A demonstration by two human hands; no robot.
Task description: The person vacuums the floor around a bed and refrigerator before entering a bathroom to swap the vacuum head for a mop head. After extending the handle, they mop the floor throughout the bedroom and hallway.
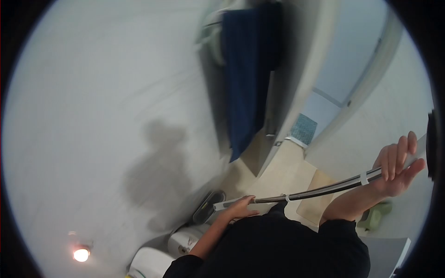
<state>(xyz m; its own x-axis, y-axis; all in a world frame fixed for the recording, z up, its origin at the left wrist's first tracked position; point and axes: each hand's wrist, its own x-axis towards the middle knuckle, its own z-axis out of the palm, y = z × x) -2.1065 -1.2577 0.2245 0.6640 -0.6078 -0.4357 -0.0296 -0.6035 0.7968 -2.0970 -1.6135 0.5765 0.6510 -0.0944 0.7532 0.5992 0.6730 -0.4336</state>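
Observation:
A long metal rod (320,191) with white rings and pale end sections runs across in front of my body, looking bowed in this wide view. Near its left end, my left hand (241,207) is closed on it, with a pale end section (221,204) sticking out past the fingers. My right hand (396,160) grips the other end, higher up at the right, with the fingers on one side and the thumb on the other. A white ring (364,178) sits on the rod just short of the right hand.
A dark blue towel (243,78) hangs beside an open doorway. Glowing on the left wall is a small lamp (81,254). White appliances or containers (153,263) stand low at left. At right are a green object (375,215) and a beige mat (316,194) on the floor.

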